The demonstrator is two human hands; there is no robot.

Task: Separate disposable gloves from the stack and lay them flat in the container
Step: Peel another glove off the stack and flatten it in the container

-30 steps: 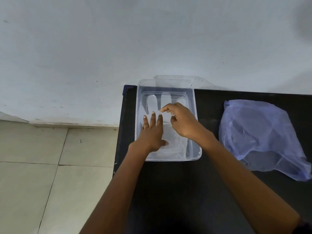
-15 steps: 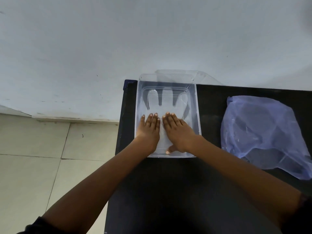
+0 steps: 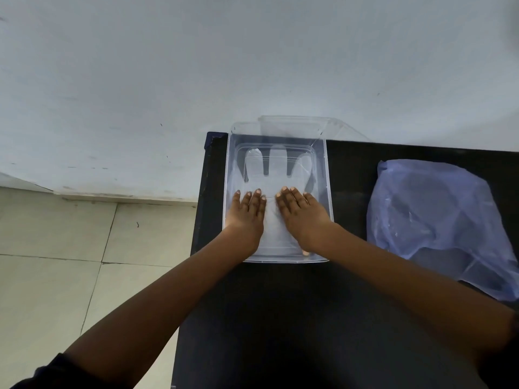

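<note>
The crumpled translucent blue plastic bag (image 3: 446, 220) is cut off by the frame's right edge. Flat hands cover the clear disposable glove's (image 3: 276, 175) lower part. The black table (image 3: 309, 318) runs off the bottom edge.

Soft dim light, wide-angle edge distortion

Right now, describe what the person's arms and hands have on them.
Both forearms are bare. The left hand and right hand wear no gloves, rings or watch. A dark sleeve edge shows near the left arm at the bottom left, and another at the right edge.
</note>
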